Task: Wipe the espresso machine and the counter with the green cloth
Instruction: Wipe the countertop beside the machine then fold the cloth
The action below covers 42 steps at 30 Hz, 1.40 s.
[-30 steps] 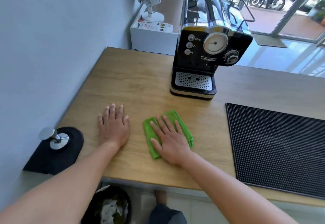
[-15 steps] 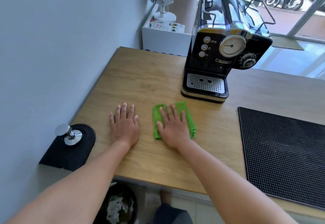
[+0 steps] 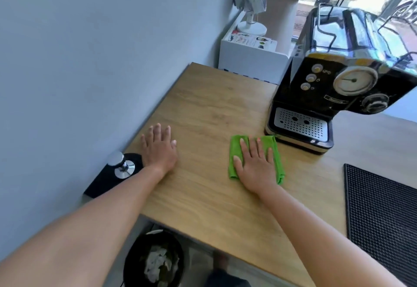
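- right hand (image 3: 256, 166) flat, fingers spread, pressing folded green cloth (image 3: 234, 151) just beside black espresso machine (image 3: 320, 104)
- left hand (image 3: 159, 150) flat, open on wooden counter (image 3: 214, 106), near wall-side edge
- bare wood between hands

Head-worn camera looks steeply down, close above a light wooden counter (image 3: 203, 115).
Wide-angle and tilted, it faces a black-and-chrome espresso machine (image 3: 338, 88).

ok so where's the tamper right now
In the head view the tamper stands upright on a black mat at the counter's left edge by the wall, just left of the left hand.
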Each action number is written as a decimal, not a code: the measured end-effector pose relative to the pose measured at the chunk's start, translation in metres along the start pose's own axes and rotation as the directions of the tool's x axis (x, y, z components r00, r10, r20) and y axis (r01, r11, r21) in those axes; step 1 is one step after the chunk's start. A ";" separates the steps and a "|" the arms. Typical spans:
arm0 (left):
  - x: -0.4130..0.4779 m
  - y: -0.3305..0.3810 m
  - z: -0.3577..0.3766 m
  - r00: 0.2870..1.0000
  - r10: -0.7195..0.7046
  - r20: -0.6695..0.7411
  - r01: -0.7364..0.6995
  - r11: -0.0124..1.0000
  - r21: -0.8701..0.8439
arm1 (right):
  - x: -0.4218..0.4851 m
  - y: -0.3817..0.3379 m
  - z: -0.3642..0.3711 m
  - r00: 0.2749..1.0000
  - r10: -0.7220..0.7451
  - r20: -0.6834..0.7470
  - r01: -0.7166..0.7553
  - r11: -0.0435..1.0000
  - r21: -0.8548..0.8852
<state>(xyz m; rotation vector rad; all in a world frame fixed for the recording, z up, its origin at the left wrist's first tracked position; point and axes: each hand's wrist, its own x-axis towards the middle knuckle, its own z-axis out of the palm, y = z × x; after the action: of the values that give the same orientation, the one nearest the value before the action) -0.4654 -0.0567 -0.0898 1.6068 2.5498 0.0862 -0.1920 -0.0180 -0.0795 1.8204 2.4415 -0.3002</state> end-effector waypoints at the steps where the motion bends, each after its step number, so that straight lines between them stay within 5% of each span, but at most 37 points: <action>1: 0.005 -0.003 -0.001 1.000 -0.013 0.006 0.013 1.000 0.004 | 0.005 -0.023 0.003 0.999 -0.038 0.002 0.038 0.999 0.016; 4: 0.017 -0.004 -0.002 0.999 -0.039 0.007 0.038 0.998 0.040 | -0.018 -0.073 0.012 0.951 -0.304 0.057 0.305 0.952 -0.009; 7: 0.024 -0.009 -0.002 0.997 -0.079 0.009 0.079 0.997 0.010 | -0.058 -0.056 0.012 0.789 -0.602 0.125 0.608 0.794 -0.018; 9: 0.024 -0.013 0.000 0.997 -0.080 0.005 0.080 0.997 -0.012 | -0.061 -0.021 0.006 0.727 -0.668 0.161 0.678 0.735 -0.012; 14: 0.021 -0.011 0.006 0.997 -0.072 -0.041 0.072 0.997 -0.008 | 0.021 0.014 -0.009 0.947 -0.317 0.056 0.322 0.941 -0.104; 17: 0.025 -0.011 0.008 0.996 -0.074 -0.043 0.074 0.997 0.002 | 0.088 -0.038 -0.011 0.991 -0.128 0.035 0.128 0.992 -0.015; 19: 0.026 -0.012 0.009 0.996 -0.073 -0.046 0.074 0.997 0.009 | 0.108 -0.082 -0.008 0.989 -0.140 0.052 0.139 0.990 0.020; 22: 0.026 -0.012 0.010 0.995 -0.070 -0.066 0.071 0.997 0.012 | 0.088 -0.123 0.001 0.933 -0.352 0.073 0.354 0.935 -0.007; 27: 0.024 -0.013 0.010 0.995 -0.056 -0.085 0.055 0.998 -0.012 | 0.024 -0.059 0.003 0.763 -0.640 0.093 0.644 0.764 -0.021; 32: 0.027 -0.012 0.013 0.993 -0.066 -0.097 0.065 0.998 -0.015 | 0.100 -0.015 -0.014 0.953 -0.301 0.023 0.302 0.951 -0.058; 36: 0.026 -0.010 0.013 0.993 -0.068 -0.100 0.067 0.998 -0.008 | 0.193 -0.069 -0.028 0.999 -0.041 0.019 0.041 0.999 -0.006; 39: 0.026 -0.010 0.015 0.993 -0.075 -0.094 0.076 0.997 0.003 | 0.227 -0.125 -0.029 0.994 -0.094 0.063 0.092 0.995 0.027; 42: 0.029 -0.010 0.014 0.992 -0.081 -0.098 0.084 0.996 0.025 | 0.223 -0.163 -0.025 0.949 -0.302 0.092 0.303 0.953 0.013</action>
<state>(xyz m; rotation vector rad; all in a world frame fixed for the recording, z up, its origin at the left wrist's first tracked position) -0.4851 -0.0350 -0.1075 1.5404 2.6989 0.1229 -0.4118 0.1522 -0.0780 1.3903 2.6480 -0.3935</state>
